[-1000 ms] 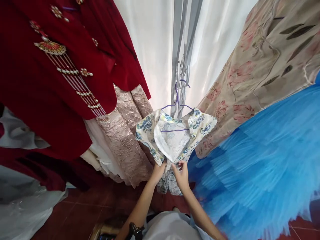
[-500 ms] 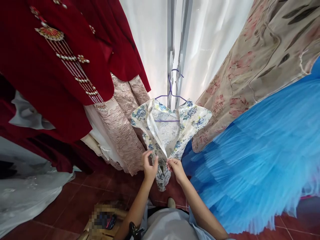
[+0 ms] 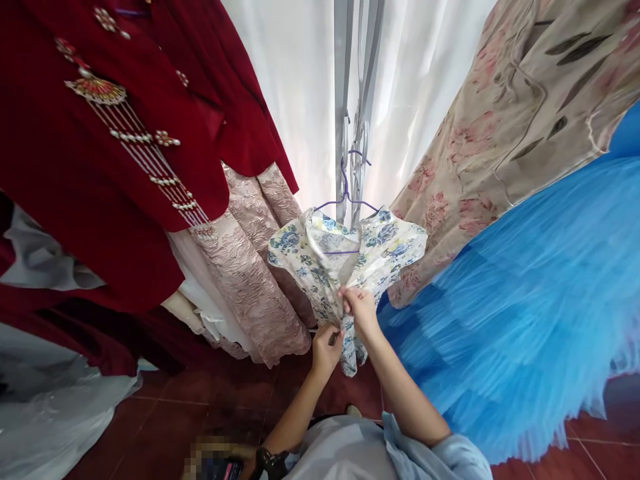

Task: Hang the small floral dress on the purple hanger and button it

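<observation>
A white dress with blue and yellow flowers [image 3: 305, 270] hangs in front of me from a purple hanger [image 3: 345, 193]. Its lower part is foreshortened, so its full length is hard to judge. The neck opening forms a V that narrows to where my right hand [image 3: 361, 310] pinches the meeting edges. Slightly lower and to the left, my left hand [image 3: 327, 347] is closed on the same front seam, thumb against fingers. Any fastener there is too small to make out.
Red jackets [image 3: 200, 133] with beaded tassels and a pink brocade skirt [image 3: 260, 280] hang at the left. On the right hang a beige floral dress [image 3: 475, 153] and a blue tulle skirt [image 3: 480, 320]. White curtains [image 3: 290, 80] flank a metal upright [image 3: 341, 73] behind the hanger.
My right hand has moved up along the seam, and the V opening is shorter. My left hand, its fingers apart earlier, has moved right and closed on the dress.
</observation>
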`<state>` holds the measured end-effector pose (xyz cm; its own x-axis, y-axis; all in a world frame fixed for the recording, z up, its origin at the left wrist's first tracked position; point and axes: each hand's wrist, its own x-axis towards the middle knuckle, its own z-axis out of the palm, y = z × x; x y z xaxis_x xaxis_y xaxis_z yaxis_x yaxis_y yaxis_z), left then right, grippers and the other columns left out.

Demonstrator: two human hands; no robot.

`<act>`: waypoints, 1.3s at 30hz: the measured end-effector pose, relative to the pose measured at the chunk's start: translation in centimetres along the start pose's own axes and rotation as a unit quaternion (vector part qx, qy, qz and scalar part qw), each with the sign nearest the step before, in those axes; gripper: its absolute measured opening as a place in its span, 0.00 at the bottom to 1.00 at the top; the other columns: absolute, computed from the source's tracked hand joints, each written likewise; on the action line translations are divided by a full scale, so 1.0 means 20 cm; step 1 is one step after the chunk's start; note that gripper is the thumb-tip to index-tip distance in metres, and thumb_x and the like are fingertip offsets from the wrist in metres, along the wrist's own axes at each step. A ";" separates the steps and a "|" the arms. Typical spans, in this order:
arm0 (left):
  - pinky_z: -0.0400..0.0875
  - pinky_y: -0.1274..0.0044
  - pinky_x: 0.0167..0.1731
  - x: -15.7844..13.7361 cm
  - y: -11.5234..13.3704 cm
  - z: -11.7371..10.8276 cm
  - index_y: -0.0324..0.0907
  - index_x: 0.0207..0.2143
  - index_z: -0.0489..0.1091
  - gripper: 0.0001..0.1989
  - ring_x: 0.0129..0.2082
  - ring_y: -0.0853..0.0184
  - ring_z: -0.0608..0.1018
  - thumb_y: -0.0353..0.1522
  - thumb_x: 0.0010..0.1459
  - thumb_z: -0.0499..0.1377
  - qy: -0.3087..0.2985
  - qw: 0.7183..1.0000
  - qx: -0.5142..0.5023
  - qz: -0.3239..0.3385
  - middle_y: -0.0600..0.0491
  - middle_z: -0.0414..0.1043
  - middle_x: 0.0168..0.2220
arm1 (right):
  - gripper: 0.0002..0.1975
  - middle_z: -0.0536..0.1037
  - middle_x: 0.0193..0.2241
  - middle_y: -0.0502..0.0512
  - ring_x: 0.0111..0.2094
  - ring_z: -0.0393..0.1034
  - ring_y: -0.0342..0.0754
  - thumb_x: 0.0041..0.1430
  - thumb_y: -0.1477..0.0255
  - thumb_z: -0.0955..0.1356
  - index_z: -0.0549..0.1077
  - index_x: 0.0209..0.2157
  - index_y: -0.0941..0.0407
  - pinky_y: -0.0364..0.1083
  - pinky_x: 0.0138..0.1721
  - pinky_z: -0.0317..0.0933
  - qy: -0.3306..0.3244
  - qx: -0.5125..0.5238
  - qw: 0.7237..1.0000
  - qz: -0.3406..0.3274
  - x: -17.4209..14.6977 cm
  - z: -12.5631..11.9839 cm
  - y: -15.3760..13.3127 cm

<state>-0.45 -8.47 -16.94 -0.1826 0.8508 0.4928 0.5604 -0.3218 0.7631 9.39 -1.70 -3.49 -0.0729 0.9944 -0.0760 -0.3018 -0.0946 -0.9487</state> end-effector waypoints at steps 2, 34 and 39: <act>0.69 0.75 0.36 0.01 -0.03 -0.02 0.43 0.25 0.68 0.12 0.31 0.65 0.75 0.35 0.63 0.58 -0.010 1.000 0.014 0.001 0.53 0.73 0.27 | 0.18 0.62 0.09 0.43 0.13 0.47 0.37 0.51 0.59 0.71 0.72 0.18 0.57 0.42 0.18 0.40 0.016 0.009 0.998 -0.052 0.11 0.07 -0.16; 0.69 0.75 0.34 1.49 0.86 -0.50 0.40 0.31 0.75 0.07 0.32 0.67 0.76 0.26 0.60 0.58 -0.287 0.929 0.027 0.231 0.54 0.76 0.31 | 0.17 0.65 0.15 0.44 0.17 0.55 0.39 0.62 0.59 0.67 0.67 0.25 0.55 0.41 0.21 0.48 0.023 -0.073 0.957 -0.280 0.26 0.22 -0.52; 0.69 0.74 0.37 1.51 0.85 -0.45 0.40 0.33 0.76 0.07 0.35 0.67 0.77 0.25 0.60 0.58 -0.219 0.931 0.010 0.292 0.52 0.78 0.34 | 0.15 0.62 0.15 0.43 0.18 0.53 0.39 0.59 0.64 0.67 0.63 0.22 0.54 0.41 0.22 0.46 0.050 -0.091 0.960 -0.261 0.35 0.18 -0.44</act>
<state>-3.80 7.94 14.59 0.5029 0.6220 0.6002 0.4756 -0.7789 0.4087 8.05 5.84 5.40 0.1373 0.9042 0.4045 -0.1001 0.4189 -0.9025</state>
